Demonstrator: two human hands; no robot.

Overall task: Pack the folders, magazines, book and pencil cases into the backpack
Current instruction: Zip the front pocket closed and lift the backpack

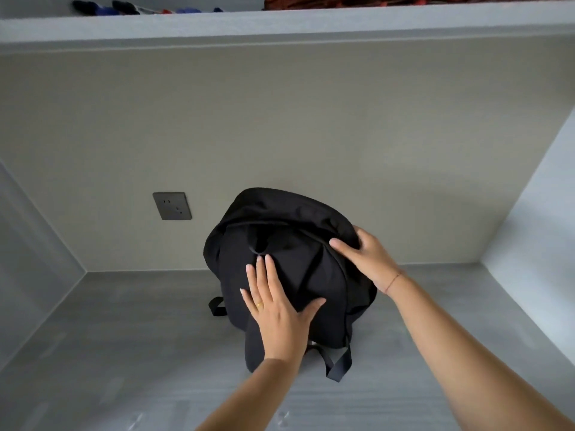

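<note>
A black backpack (280,231) stands upright on the grey desk (109,353), leaning against the back wall, with its strap side facing me. Its zip looks closed along the top. My left hand (277,309) lies flat on the back panel, fingers spread. My right hand (364,259) grips the bag's upper right edge. No folders, magazines, book or pencil cases are visible.
A dark wall socket (172,205) sits on the wall left of the bag. A shelf (280,26) runs overhead with small coloured items (140,9) on it. Side panels close in the desk at left and right.
</note>
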